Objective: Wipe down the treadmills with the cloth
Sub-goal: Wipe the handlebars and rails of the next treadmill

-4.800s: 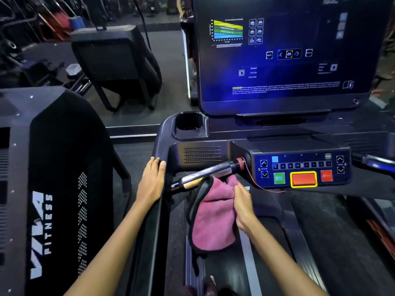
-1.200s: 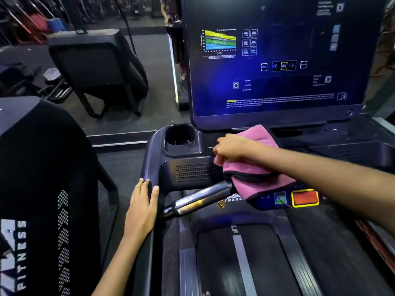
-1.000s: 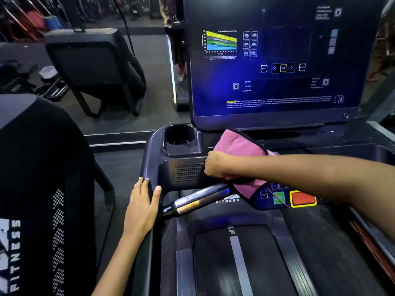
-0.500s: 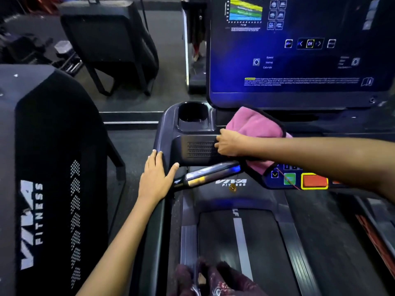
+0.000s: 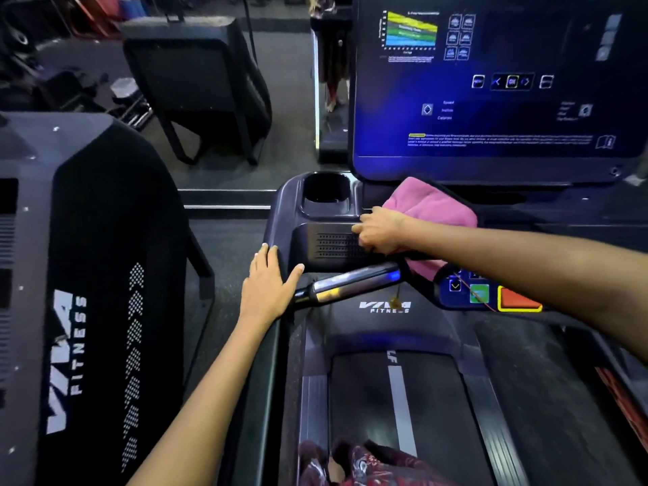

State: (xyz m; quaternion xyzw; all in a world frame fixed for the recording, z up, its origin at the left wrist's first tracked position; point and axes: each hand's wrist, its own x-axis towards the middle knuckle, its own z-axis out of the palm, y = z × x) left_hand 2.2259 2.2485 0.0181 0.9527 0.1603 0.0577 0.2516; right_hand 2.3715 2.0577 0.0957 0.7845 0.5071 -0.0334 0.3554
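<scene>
I stand on a dark treadmill whose big blue screen fills the upper right. A pink cloth with a dark edge lies over the console just below the screen. My right hand reaches across from the right and grips the cloth's left part, right next to the speaker grille. My left hand rests flat, fingers straight, on the left corner of the console where the side rail begins. A metal handlebar juts out just right of that hand.
A cup holder sits at the console's top left. The button panel with green and red keys shows under my right forearm. A second treadmill's black hood stands close on the left. The belt runs below.
The right hand brought the cloth up from under the handlebar onto the console, then wiped it leftward to the speaker grille. The left hand shifted slightly up the rail corner.
</scene>
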